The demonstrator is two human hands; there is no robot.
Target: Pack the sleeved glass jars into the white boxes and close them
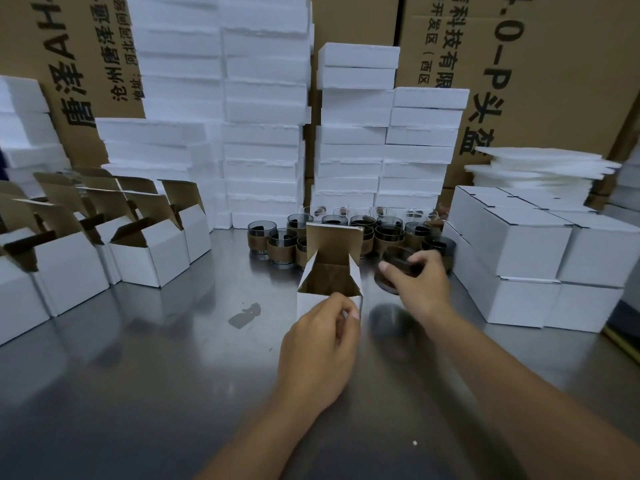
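Observation:
An open white box with a brown inside stands in the middle of the steel table, its lid flap upright. My left hand pinches the box's near wall at the front rim. To the right, my right hand grips a dark glass jar with a brown sleeve, tilted and blurred, lifted just off the table beside the box. Behind the box stand several more sleeved jars in a cluster.
Several open white boxes line the left side. Closed white boxes are stacked at the right, with foam sheets on top behind. White foam blocks and brown cartons wall the back. The steel table spreads in front.

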